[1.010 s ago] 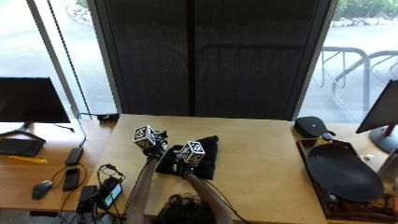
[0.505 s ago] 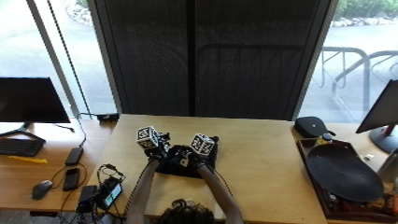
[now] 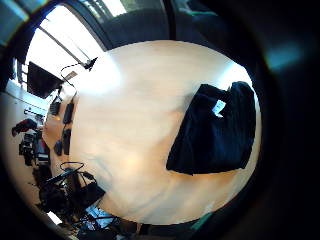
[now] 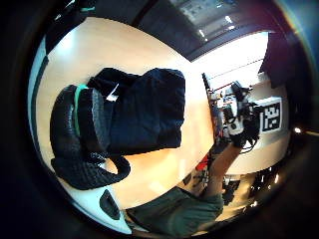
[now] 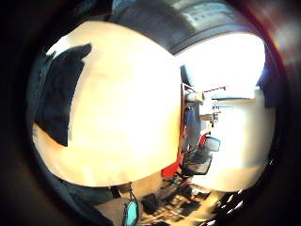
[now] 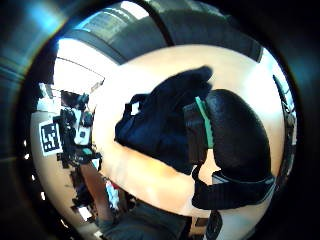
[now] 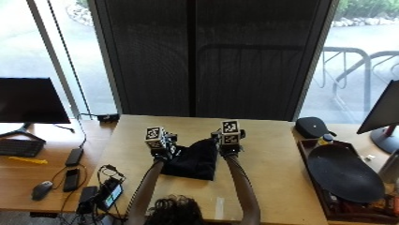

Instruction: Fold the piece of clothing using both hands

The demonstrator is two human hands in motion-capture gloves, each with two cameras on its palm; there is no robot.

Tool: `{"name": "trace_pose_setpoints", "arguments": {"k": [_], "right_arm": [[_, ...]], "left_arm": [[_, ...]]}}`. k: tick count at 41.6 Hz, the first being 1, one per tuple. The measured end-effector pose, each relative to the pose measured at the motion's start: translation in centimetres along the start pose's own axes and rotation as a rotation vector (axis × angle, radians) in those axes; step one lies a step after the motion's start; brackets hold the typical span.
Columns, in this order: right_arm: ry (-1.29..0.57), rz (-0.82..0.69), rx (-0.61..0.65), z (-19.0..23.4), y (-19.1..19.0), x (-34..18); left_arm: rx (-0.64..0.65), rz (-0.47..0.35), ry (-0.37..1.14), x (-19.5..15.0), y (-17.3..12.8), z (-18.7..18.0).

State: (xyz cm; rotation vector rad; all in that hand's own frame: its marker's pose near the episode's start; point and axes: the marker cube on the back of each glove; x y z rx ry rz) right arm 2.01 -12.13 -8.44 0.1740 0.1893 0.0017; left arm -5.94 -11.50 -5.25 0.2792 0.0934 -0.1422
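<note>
Garment: one black piece of clothing (image 7: 195, 161) is seen lying folded in a compact bundle on the light wooden table (image 7: 274, 164), near the person's edge, between the two forearms; one white label (image 3: 218, 107) is shown on it.
Hands: two are counted. The left hand (image 7: 159, 142) is placed at the garment's left far corner, the right hand (image 7: 229, 139) at its right far corner.
Left hand state: raised above the cloth in the palm views, with nothing gripped; whether the fingers are spread cannot be told.
Right hand state: likewise off the cloth, finger spread not visible.
Monitors: two, one (image 7: 30, 101) at the left, one (image 7: 385, 117) at the right edge.
Other items: one keyboard (image 7: 17, 147), one mouse (image 7: 41, 189), one dark round dish (image 7: 344, 172) at the right.
</note>
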Motion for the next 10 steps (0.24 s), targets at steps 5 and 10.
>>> {"name": "trace_pose_setpoints", "arguments": {"k": [5, 10], "right_arm": [[0.039, 0.095, 0.254, -0.6, -1.2, 2.0], [-0.005, 0.068, 0.274, -1.5, -0.2, 1.8]], "left_arm": [[0.091, 0.081, -0.066, 1.6, -0.8, -0.2], [0.05, 0.096, -0.06, 2.1, -1.4, 1.3]]}}
